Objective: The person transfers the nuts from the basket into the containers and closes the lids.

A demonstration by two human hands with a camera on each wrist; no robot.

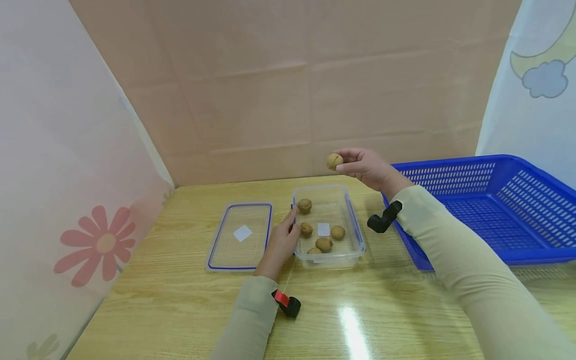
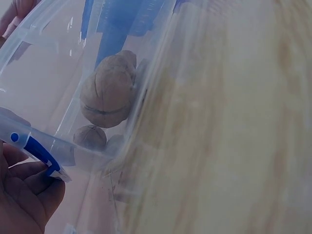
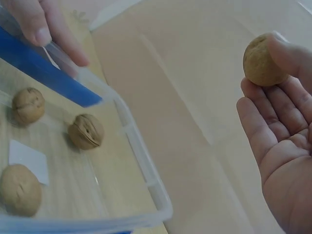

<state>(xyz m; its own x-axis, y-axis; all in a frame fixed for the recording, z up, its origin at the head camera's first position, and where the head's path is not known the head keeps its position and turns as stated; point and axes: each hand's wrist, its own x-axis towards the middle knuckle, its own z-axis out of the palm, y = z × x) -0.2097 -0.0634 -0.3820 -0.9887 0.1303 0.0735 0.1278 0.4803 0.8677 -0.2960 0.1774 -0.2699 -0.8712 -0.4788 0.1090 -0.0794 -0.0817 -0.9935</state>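
A clear plastic food container (image 1: 335, 257) stands on the table with several walnuts in it, among them a walnut (image 1: 324, 244) near its front wall and a walnut (image 3: 86, 131) by a side wall. My left hand (image 1: 283, 242) grips the container's left side; in the left wrist view its fingers (image 2: 36, 187) curl at the latch flap, which has a blue strip. Raised above the container's far right corner, my right hand (image 1: 366, 167) pinches a walnut (image 1: 334, 161) between thumb and fingers. This walnut (image 3: 263, 61) also shows in the right wrist view, clear of the container.
A flat clear lid (image 1: 240, 252) with a blue seal lies left of the container. On the right stands a large blue plastic basket (image 1: 472, 215), partly behind the right forearm. A beige cloth backdrop (image 1: 252, 100) rises behind the wooden table (image 1: 175, 285).
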